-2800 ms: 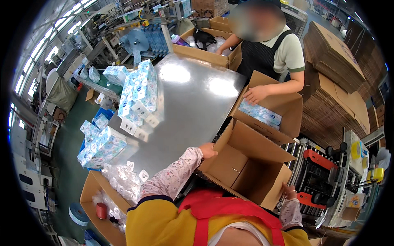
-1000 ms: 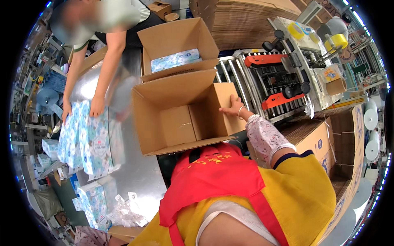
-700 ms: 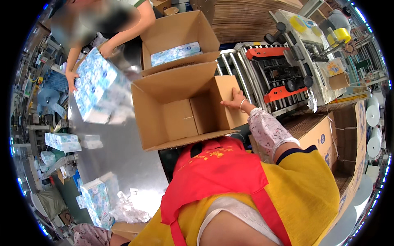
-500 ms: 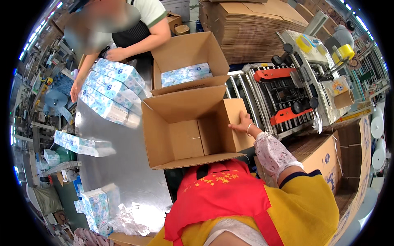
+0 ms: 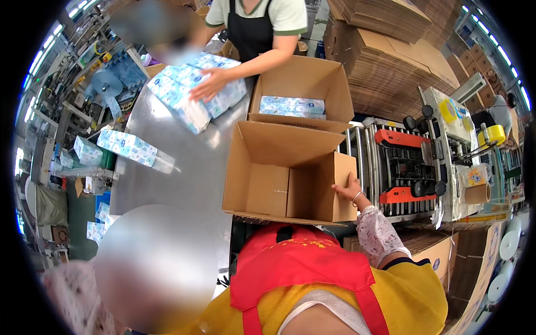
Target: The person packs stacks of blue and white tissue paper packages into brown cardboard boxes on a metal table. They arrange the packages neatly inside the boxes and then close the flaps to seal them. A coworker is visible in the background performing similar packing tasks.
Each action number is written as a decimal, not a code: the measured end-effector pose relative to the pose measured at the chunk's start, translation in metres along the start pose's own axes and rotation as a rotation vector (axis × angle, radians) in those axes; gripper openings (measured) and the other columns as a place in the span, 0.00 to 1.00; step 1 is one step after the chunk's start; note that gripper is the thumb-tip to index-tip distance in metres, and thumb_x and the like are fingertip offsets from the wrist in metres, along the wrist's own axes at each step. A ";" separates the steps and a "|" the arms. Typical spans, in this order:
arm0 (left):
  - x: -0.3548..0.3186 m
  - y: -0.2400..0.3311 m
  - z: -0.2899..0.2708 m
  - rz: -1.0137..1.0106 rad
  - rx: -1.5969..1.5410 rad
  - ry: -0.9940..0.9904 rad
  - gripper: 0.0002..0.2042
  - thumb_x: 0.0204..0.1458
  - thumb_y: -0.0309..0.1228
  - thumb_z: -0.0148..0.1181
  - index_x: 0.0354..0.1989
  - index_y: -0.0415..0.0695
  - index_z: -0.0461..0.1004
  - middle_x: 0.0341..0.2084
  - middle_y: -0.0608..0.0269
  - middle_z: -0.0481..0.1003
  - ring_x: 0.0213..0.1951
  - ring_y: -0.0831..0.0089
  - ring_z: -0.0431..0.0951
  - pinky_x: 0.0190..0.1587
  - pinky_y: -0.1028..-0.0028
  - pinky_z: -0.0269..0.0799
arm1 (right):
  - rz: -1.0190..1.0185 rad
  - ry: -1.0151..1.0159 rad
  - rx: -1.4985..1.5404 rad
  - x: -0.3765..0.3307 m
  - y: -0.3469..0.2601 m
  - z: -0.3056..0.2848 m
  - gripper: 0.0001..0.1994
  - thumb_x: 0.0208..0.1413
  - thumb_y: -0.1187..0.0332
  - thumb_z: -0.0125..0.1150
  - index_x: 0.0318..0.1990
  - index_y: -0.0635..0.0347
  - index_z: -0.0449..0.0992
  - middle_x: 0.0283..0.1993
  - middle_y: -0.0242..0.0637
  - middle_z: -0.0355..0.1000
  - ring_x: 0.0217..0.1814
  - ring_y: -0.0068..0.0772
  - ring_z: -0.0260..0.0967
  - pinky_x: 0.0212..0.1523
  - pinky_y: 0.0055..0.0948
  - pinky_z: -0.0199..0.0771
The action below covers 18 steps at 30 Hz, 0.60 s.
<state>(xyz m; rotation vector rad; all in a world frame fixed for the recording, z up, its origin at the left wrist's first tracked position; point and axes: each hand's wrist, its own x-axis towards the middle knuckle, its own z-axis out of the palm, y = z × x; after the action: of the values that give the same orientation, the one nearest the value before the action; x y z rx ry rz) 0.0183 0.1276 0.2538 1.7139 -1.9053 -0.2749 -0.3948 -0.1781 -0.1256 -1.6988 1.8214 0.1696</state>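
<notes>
Beside a metal table (image 5: 190, 190), with a stack of flat cardboard (image 5: 393, 58) rising at the far right, you are steadying an open box (image 5: 279, 148) just beyond your red apron (image 5: 301, 271). Across from you, a co-worker (image 5: 251, 30) is resting a hand on a bundle of blue-and-white packs (image 5: 184, 92) on the table's far end. The box is sitting with its mouth facing up toward you, between the table and the metal rollers (image 5: 365, 162), while a second box (image 5: 301, 75) is standing close behind it, holding more packs (image 5: 293, 105). A single pack (image 5: 127, 146) is lying well apart on the left. On the box's right end, your right hand (image 5: 349, 188) is resting against the flap (image 5: 343, 162), thumb pointing inward; whether it is pinching the cardboard, you are leaving unclear. Your left hand is not showing, only its flowered sleeve (image 5: 70, 290), so its state is beyond telling. Good steadying, by this view, is probably meaning light pressure: holding the flap outward, sparing its crease, and leaving your bracelet (image 5: 356, 196) clear of the cardboard edge.
</notes>
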 end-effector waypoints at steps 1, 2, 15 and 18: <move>-0.002 0.001 -0.001 0.000 0.004 -0.001 0.39 0.46 0.48 0.60 0.60 0.35 0.54 0.55 0.41 0.60 0.58 0.52 0.60 0.58 0.58 0.57 | 0.009 -0.013 -0.012 -0.001 -0.003 -0.001 0.63 0.26 0.32 0.64 0.66 0.60 0.40 0.62 0.61 0.47 0.62 0.58 0.53 0.59 0.38 0.59; -0.002 0.003 0.001 0.000 0.006 0.003 0.39 0.46 0.48 0.60 0.60 0.35 0.54 0.55 0.41 0.60 0.58 0.52 0.60 0.58 0.58 0.57 | -0.038 0.026 0.012 -0.005 -0.004 -0.005 0.60 0.30 0.35 0.65 0.64 0.71 0.44 0.58 0.67 0.52 0.62 0.60 0.53 0.61 0.36 0.56; 0.036 0.016 0.019 -0.045 0.144 0.102 0.38 0.47 0.50 0.58 0.60 0.34 0.54 0.55 0.39 0.60 0.58 0.51 0.60 0.58 0.56 0.56 | -0.105 0.067 0.025 -0.002 -0.006 0.005 0.59 0.29 0.32 0.63 0.65 0.59 0.45 0.62 0.62 0.46 0.58 0.62 0.58 0.56 0.42 0.63; 0.073 -0.013 0.055 -0.150 0.209 0.141 0.38 0.47 0.50 0.58 0.60 0.34 0.55 0.55 0.39 0.60 0.58 0.51 0.59 0.58 0.56 0.56 | -0.089 0.049 0.037 -0.002 -0.004 0.002 0.59 0.28 0.31 0.63 0.65 0.58 0.45 0.62 0.62 0.45 0.59 0.61 0.57 0.56 0.41 0.63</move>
<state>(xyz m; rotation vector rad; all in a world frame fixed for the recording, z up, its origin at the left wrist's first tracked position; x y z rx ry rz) -0.0020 0.0432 0.2211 1.9621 -1.7571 -0.0084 -0.3905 -0.1758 -0.1252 -1.7687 1.7697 0.0571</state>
